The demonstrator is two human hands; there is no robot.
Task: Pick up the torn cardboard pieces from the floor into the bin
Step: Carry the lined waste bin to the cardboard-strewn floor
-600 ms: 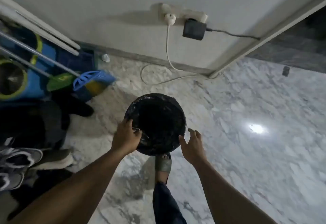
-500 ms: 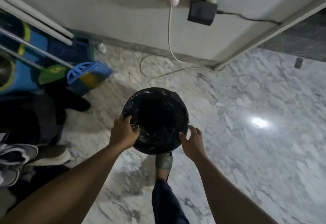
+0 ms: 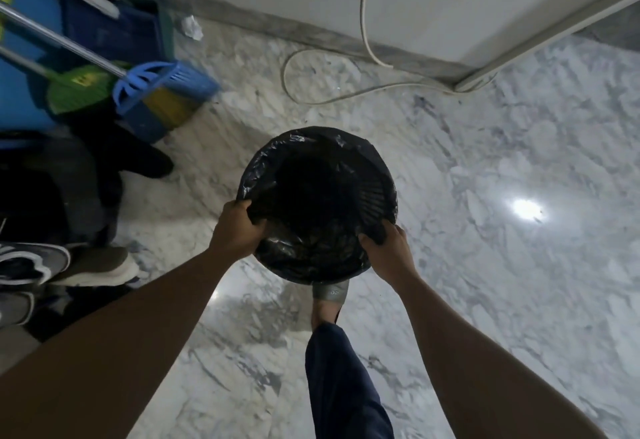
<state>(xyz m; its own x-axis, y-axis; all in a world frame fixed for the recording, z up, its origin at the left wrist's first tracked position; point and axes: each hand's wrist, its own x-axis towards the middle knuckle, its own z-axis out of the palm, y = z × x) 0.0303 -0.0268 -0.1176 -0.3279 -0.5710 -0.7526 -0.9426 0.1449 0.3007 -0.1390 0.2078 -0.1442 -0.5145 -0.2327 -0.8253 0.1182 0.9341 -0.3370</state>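
Both hands now clamp the bin's rim

Half a second back the right hand (image 3: 388, 255) was only touching the bin (image 3: 318, 148) with its fingers out. Now its fingers (image 3: 375, 236) are curled over the near right edge, pinching the black liner against the rim. The left hand (image 3: 239, 231) has also taken a deeper hold, folded over the near left edge. The view has dipped too, so the wall plug is out of sight.

As for progress, no torn cardboard shows anywhere on the marble floor (image 3: 502, 283). The only loose scrap is a crumpled white bit (image 3: 192, 27) by the skirting, well apart from the bin, and its material cannot be told. Either the pieces lie out of view or they are already inside. The grip suggests the bin is about to be carried or shifted.

It stands on the floor just ahead of the person's foot (image 3: 329, 295), between both hands. It is round, with a wrinkled, glossy black bag draped over the lip and slatted walls showing through on the right. Its inside is too dark to tell what it holds
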